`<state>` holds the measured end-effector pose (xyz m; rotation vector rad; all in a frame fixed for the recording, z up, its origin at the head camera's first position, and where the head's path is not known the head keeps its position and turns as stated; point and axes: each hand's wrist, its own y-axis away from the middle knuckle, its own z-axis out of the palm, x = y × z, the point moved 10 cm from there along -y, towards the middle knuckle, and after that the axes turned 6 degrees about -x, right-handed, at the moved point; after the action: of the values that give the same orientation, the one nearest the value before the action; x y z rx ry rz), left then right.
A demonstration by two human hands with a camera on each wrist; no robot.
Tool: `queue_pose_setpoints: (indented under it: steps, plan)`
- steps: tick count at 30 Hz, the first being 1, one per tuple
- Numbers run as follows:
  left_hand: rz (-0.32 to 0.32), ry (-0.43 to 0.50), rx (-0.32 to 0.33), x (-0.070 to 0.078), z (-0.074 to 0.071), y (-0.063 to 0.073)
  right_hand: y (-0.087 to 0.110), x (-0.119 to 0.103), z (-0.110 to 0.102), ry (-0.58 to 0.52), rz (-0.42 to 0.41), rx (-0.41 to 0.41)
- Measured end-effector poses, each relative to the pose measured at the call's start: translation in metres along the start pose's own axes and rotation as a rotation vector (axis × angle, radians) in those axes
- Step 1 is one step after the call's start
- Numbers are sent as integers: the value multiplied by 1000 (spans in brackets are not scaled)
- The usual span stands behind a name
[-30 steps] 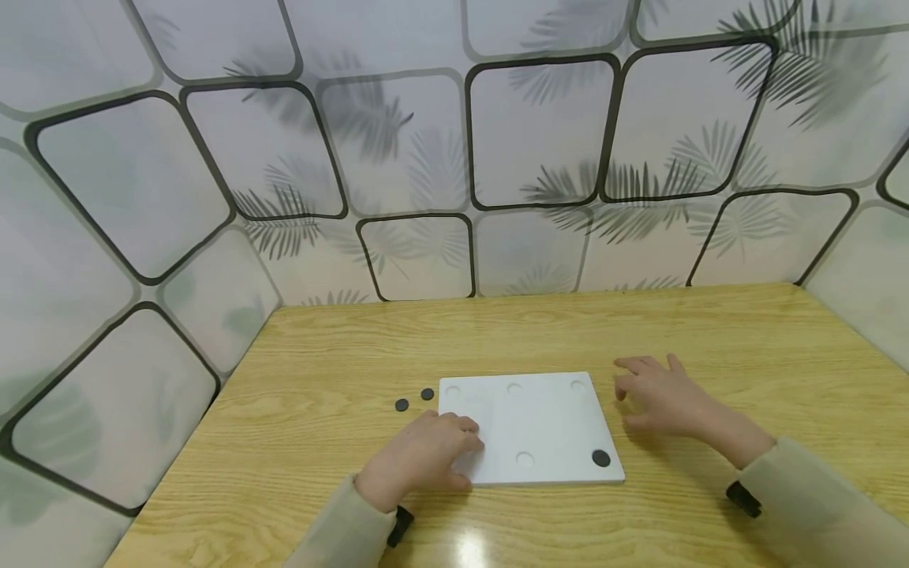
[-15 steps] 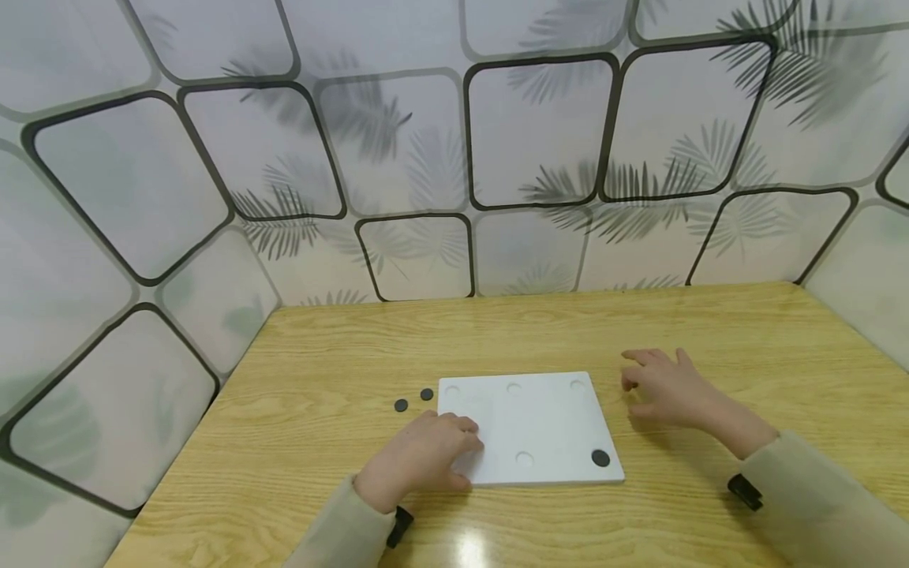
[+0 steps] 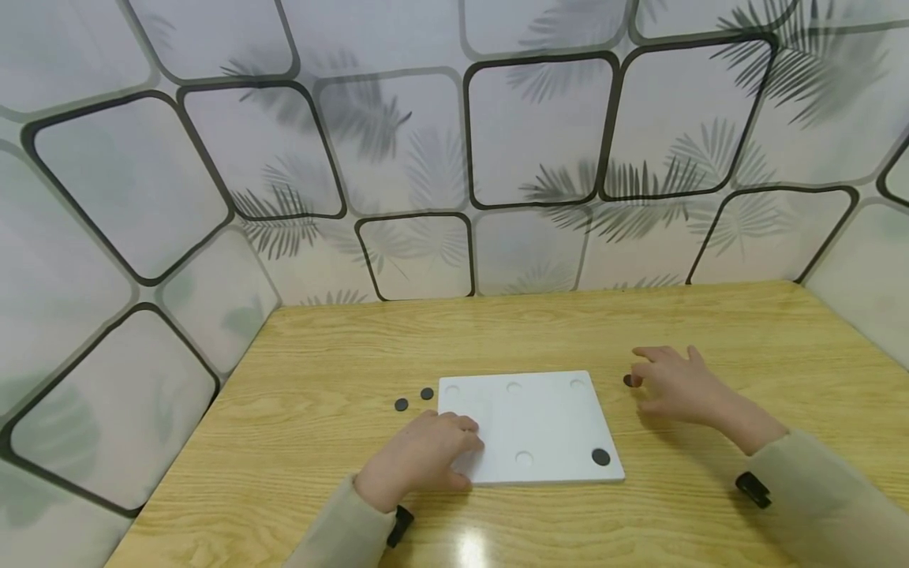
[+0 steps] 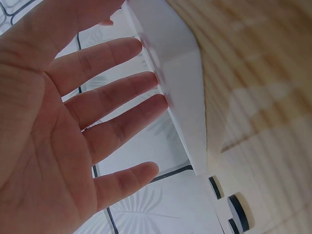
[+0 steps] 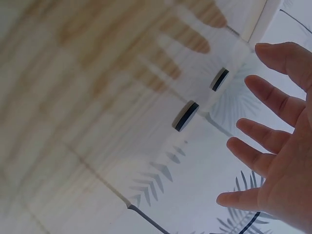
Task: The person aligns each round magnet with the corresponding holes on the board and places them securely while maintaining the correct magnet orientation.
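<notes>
On the table lies a white board (image 3: 540,422) with shallow round recesses. A black disc (image 3: 600,457) fills its near right recess. My left hand (image 3: 428,452) rests on the board's near left part; in the left wrist view its fairly straight fingers (image 4: 126,117) touch the board's surface. Right of the board, my right hand (image 3: 680,386) hovers with spread fingers, holding nothing. A black disc (image 3: 628,380) peeks out beside its fingertips. The right wrist view shows two discs there, a nearer disc (image 5: 186,117) and a farther disc (image 5: 220,79).
Left of the board, two more black discs, a left disc (image 3: 402,405) and a right disc (image 3: 427,394), lie on the wooden table (image 3: 319,363). A third disc (image 4: 233,225) shows in the left wrist view. A patterned wall covering (image 3: 540,134) rises behind the table.
My right hand has shifted right, away from the board, and a black disc has come into sight by its fingertips. The left hand and the board have stayed put.
</notes>
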<state>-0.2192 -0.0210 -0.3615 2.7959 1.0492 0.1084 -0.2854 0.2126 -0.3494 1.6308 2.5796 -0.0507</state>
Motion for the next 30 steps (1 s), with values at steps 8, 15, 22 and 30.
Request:
queue_pose_setpoints:
  steps: [8,15,22,30]
  plan:
    - [1,-7,4,0,0,0,4,6,-1,10,-13,13]
    - [0,-9,8,0,1,-1,6,11,-1,22,-3,10]
    - [2,-10,10,0,0,0,6,18,0,18,20,-2]
    - [6,-8,9,1,-1,0,7,22,1,23,29,-10]
